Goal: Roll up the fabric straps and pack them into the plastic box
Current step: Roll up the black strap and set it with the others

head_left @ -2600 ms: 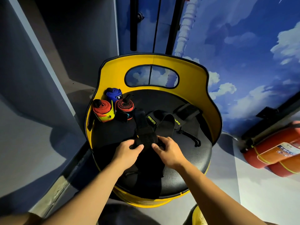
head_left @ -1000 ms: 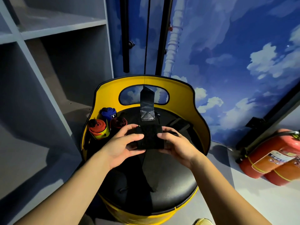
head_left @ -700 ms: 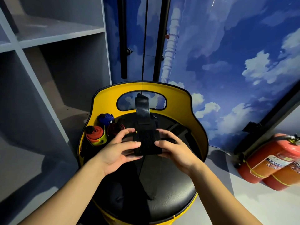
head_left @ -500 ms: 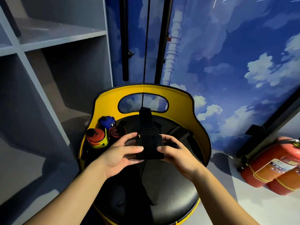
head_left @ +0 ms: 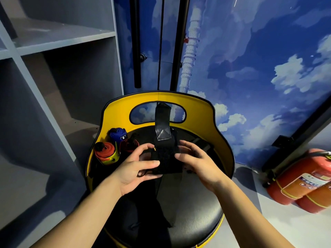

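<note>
A black fabric strap (head_left: 165,158) is held above the seat between both hands, partly rolled. Its stiff end tab points up and away, and its loose tail hangs down onto the cushion. My left hand (head_left: 138,164) grips the roll's left side and my right hand (head_left: 196,161) grips its right side. Three rolled straps stand at the seat's back left: an orange-and-yellow roll (head_left: 105,153), a blue roll (head_left: 118,134) and a red-and-black roll (head_left: 129,144). No plastic box is in view.
The straps rest on a black round cushion (head_left: 193,212) with a yellow backrest (head_left: 222,140). More black straps (head_left: 200,143) lie behind my right hand. Grey shelving (head_left: 53,72) stands at the left. Red fire extinguishers (head_left: 302,179) lie on the floor at the right.
Both hands lifted the black strap off the cushion and have been rolling it; the end tab now stands higher. The camera tilted up, showing the shelves.
</note>
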A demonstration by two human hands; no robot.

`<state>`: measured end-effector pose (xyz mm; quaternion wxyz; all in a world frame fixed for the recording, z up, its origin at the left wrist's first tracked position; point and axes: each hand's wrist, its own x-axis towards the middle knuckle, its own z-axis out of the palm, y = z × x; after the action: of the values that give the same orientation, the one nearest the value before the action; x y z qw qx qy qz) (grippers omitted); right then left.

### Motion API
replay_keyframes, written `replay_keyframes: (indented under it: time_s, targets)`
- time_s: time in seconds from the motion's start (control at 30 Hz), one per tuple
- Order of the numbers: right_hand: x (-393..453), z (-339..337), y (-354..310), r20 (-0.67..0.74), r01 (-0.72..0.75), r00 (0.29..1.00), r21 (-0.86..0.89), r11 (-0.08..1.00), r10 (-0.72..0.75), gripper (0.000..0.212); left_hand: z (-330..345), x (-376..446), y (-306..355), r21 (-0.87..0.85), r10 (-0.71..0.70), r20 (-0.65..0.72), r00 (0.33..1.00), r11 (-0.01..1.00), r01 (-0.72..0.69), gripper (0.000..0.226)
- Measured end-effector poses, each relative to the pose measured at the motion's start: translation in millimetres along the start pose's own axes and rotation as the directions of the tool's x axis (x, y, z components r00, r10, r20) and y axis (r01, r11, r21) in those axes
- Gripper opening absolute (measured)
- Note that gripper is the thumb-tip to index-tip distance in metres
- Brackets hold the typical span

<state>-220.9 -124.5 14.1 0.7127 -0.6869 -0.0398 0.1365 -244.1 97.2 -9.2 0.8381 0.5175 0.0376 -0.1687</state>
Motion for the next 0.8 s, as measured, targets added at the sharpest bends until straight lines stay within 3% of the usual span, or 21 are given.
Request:
replay_keyframes:
  time_s: [0.1,0.37,0.6,0.8]
  targets:
    - [3,-5,-13,-0.123,0.118,0.982,-0.170,0.978,-0.140,0.045,1,-1,-1,0.084,0.007,-0.008,1.000,0.996,-0.007,0.064]
    - [10,-5,-20,-0.173,0.224,0.930,-0.432,0.873,-0.325,0.055,8,-4,-12,0.247,-0.051,0.040,0.998,0.968,0.039,0.058]
    - [5,-1,-30,-0.254,0.307,0.868,-0.402,0.862,-0.428,0.023,7,2,-14,0.209,-0.048,-0.024,0.999,0.977,0.052,0.055]
    - [0,4,-33,-0.179,0.384,0.854,-0.417,0.824,-0.489,0.014,6,7,-9,0.186,-0.026,-0.103,0.994,0.982,0.044,0.058]
